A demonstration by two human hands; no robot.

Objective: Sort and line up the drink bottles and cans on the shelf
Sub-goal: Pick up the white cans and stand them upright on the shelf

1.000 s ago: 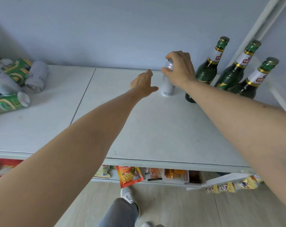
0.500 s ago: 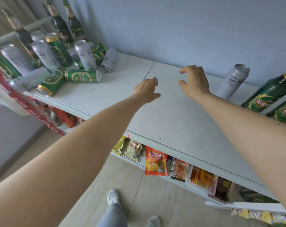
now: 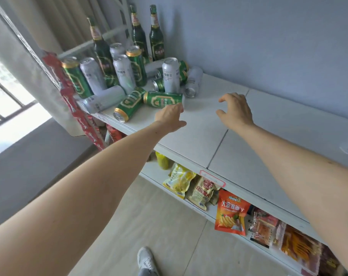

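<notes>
Shelf point(image 3: 249, 124), white top, far-left end: jumbled stock, unsorted.
- Green glass bottles, 3 upright at back-left corner; nearest one point(image 3: 101, 50), two more point(image 3: 156, 34) vs. wall.
- Upright cans, left edge to centre of pile: green can w/ gold rim point(image 3: 74, 76), silver can point(image 3: 92, 75), silver can point(image 3: 123, 71), green can point(image 3: 136, 65), tall silver can point(image 3: 170, 74).
- Cans lying down near front edge: silver one point(image 3: 105, 98), green one point(image 3: 129, 103) w/ base toward front edge, green one point(image 3: 162, 99) crosswise, silver one point(image 3: 193, 81) w/ end toward viewer. More cans behind, partly hidden; count unclear.
- Left hand point(image 3: 170, 116): over shelf, just beside crosswise green can, fingers extended, holds nothing; touching can or not, cannot tell.
- Right hand point(image 3: 235, 110): over bare shelf mid-section, apart from cans, fingers spread & loosely curved, holds nothing.
- Lower shelf: snack bags, yellow point(image 3: 179, 180), orange point(image 3: 231, 214), others further right.
- Floor: white shoe point(image 3: 146, 259).
</notes>
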